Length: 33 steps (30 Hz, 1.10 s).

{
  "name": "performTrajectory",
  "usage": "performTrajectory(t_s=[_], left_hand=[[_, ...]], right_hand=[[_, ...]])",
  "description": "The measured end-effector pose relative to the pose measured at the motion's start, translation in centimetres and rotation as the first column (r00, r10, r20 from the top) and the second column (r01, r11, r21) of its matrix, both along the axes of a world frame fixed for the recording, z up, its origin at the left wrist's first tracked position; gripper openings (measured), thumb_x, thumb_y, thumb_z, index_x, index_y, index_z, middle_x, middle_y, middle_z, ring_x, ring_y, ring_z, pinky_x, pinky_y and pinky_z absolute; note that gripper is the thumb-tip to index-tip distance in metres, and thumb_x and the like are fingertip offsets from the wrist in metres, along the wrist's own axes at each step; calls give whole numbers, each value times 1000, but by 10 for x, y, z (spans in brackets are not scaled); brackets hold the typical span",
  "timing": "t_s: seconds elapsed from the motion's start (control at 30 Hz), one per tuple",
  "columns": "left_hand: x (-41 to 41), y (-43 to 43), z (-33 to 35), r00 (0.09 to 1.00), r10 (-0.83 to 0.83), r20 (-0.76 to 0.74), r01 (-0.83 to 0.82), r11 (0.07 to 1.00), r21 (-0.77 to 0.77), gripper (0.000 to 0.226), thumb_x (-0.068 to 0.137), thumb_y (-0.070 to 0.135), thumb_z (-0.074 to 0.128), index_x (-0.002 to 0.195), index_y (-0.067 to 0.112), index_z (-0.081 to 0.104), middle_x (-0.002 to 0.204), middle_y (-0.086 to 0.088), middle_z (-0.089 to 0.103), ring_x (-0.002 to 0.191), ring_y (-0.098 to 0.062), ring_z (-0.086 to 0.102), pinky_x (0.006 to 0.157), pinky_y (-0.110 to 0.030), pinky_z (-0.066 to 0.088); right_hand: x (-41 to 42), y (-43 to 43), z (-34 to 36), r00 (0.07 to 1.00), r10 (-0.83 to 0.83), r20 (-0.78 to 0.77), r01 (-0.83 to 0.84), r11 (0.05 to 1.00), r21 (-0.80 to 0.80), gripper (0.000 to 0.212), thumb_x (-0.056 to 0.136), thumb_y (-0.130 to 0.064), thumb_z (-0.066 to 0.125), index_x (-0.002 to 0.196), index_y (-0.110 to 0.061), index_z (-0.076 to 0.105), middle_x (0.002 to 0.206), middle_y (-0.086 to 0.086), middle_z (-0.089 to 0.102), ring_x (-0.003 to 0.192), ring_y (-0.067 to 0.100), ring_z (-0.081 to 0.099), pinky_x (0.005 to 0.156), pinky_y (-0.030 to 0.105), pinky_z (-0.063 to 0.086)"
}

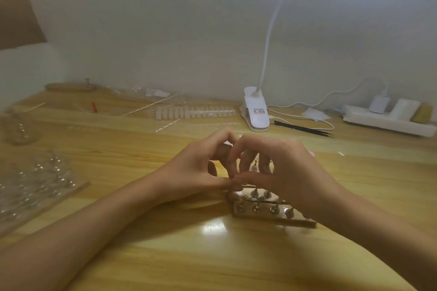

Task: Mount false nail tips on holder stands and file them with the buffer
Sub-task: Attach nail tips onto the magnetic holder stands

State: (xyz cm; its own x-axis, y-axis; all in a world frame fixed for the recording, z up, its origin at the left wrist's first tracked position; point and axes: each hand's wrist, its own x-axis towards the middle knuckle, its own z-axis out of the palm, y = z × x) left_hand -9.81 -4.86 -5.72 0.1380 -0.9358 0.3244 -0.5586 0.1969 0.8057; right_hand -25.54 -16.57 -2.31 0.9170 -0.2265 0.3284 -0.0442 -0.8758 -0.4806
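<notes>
Nearest, a wooden holder block [264, 216] studded with metal stands lies on the tabletop [189, 255]. Directly above the block, the left hand [196, 168] and right hand [286, 165] curl, thumbs and fingertips meeting; what they pinch I cannot tell. Far beyond the block sits a row of nail tips [196, 111].
</notes>
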Motion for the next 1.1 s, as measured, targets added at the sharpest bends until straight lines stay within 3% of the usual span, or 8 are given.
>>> performTrajectory(t_s=[0.13,0.27,0.37,0.5,0.63,0.73,0.93,1.1], left_hand=[[-1,-1,2,1000,8,-11,-8,1000,-12,36,81,19,78,100,21,48,83,-3,70,76,-8,64,57,-36,44],[-1,0,4,1000,16,-26,-17,999,-36,36,80,11,79,97,19,48,81,-2,69,76,-18,66,55,-33,41],[-4,0,4,998,32,-52,-35,998,-59,36,79,10,78,96,18,48,77,2,68,74,-14,66,54,-36,40],[-8,-2,8,980,91,-174,-107,990,-88,37,75,16,79,92,22,47,71,5,66,72,-9,66,55,-28,41],[-14,-3,12,959,99,-267,-129,987,-97,41,69,25,80,92,18,46,67,4,65,69,-10,63,48,-24,42],[-19,-4,10,950,140,-279,-173,980,-98,41,72,16,80,93,22,46,66,1,67,67,-11,64,47,-25,46],[-26,-5,10,949,188,-253,-225,966,-125,44,75,-1,79,96,22,48,67,-2,71,63,-15,68,49,-23,50],[-26,-6,10,942,236,-240,-273,953,-134,40,73,7,83,91,26,52,68,-2,72,58,-11,66,46,-21,48]], right_hand=[[0,-1,1,999,13,29,-15,999,50,26,75,-14,85,77,-31,66,79,-23,64,70,9,55,64,27,48],[0,-1,-1,998,-6,60,1,997,75,23,76,-14,84,72,-29,67,75,-21,65,66,13,56,67,39,51],[1,-5,0,1000,15,18,-17,992,127,29,82,-14,79,70,-34,62,72,-22,64,65,8,58,62,23,46],[-1,-11,8,999,50,21,-54,957,285,18,87,-8,72,77,-21,67,69,-16,65,66,-1,57,60,9,41],[-4,-15,13,999,47,-28,-39,971,238,12,87,-21,69,77,-28,66,72,-19,64,68,-1,56,60,10,39],[-7,-20,17,996,27,-84,-14,989,149,8,83,-37,64,75,-37,64,78,-22,63,74,0,56,62,17,37],[-12,-24,21,992,81,-99,-69,991,112,10,84,-33,62,76,-39,64,81,-28,63,74,-5,57,63,8,42],[-20,-24,20,983,131,-128,-106,977,185,14,86,-25,71,76,-33,67,92,-20,62,79,-6,57,63,9,41]])
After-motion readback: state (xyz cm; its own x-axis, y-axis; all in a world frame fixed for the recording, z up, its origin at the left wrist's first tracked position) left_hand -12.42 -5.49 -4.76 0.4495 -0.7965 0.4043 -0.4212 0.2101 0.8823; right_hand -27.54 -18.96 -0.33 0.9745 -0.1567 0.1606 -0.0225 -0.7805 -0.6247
